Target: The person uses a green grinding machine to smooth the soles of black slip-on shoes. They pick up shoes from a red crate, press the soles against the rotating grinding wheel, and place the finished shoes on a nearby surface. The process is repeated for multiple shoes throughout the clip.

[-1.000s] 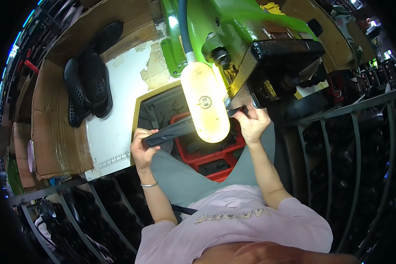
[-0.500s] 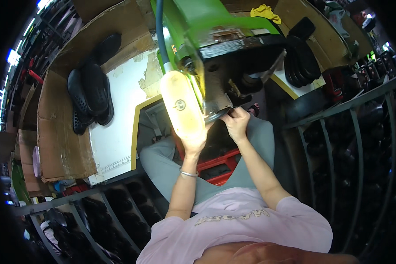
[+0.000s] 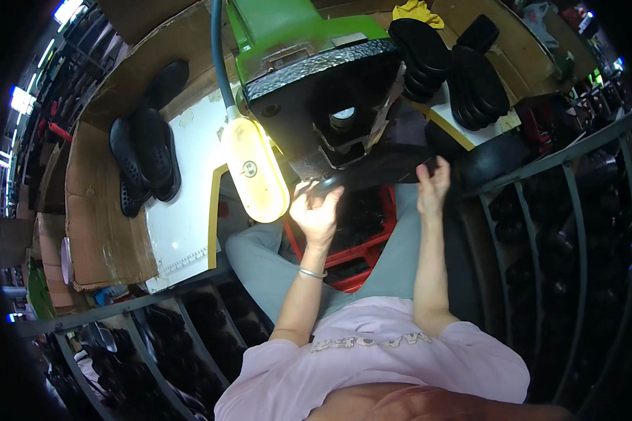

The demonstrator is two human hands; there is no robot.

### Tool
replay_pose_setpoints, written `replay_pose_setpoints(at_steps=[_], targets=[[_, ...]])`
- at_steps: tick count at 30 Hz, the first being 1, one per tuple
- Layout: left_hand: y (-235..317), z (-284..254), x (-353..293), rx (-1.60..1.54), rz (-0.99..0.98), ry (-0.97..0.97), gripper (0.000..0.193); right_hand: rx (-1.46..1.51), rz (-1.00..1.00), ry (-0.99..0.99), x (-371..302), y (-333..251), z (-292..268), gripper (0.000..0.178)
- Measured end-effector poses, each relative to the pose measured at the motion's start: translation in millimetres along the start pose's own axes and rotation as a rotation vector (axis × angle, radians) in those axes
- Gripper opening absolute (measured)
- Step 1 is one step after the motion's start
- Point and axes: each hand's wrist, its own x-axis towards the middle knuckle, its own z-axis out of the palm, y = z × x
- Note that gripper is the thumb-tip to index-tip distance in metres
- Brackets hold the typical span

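Observation:
Under the black head plate of a green machine [image 3: 288, 31], a long black piece like a shoe sole [image 3: 386, 170] lies crosswise, most of it in shadow. My left hand [image 3: 316, 212] pinches its left end, thumb and fingers closed at the shiny rim. At the other end my right hand [image 3: 434, 184] has its fingertips closed on the edge. The piece's middle is hard to make out against the dark metal. A lit yellow lamp [image 3: 256, 172] hangs from a grey cable just left of my left hand.
Black shoes [image 3: 147, 151] lie on the white tabletop [image 3: 182, 245] at left, inside cardboard walls [image 3: 95, 217]. Stacked black soles [image 3: 477, 91] stand at right, near a yellow cloth [image 3: 418, 12]. A red crate [image 3: 372, 249] sits between my knees. Metal racks [image 3: 576, 210] flank me.
My right hand has moved right, away from my left hand, to the piece's far end. The left hand has come out from behind the lamp. Lamp and machine appear shifted left in view.

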Motion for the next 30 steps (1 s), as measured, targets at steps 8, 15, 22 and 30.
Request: replay_pose_setpoints(at_steps=[8, 15, 22, 30], targets=[[5.8, -73.2, -2.7, 0.006, 0.073, 0.084, 0.042, -0.195, -0.267, -0.209, 4.1, -82.7, 54.4, 0.062], [37.5, -131.5, -12.1, -0.333, -0.008, 0.16, 0.037, -0.112, -0.378, -0.433, -26.2, -70.9, 93.8, 0.065], [27.1, -203.4, -16.4, -0.318, -0.088, 0.077, 0.027, -0.025, -0.455, -0.503, -60.7, -34.5, 131.9, 0.064], [57.5, -96.3, 32.8, 0.876, 0.173, -0.368, 0.037, -0.186, -0.553, -0.448, -67.6, -22.0, 139.4, 0.061]])
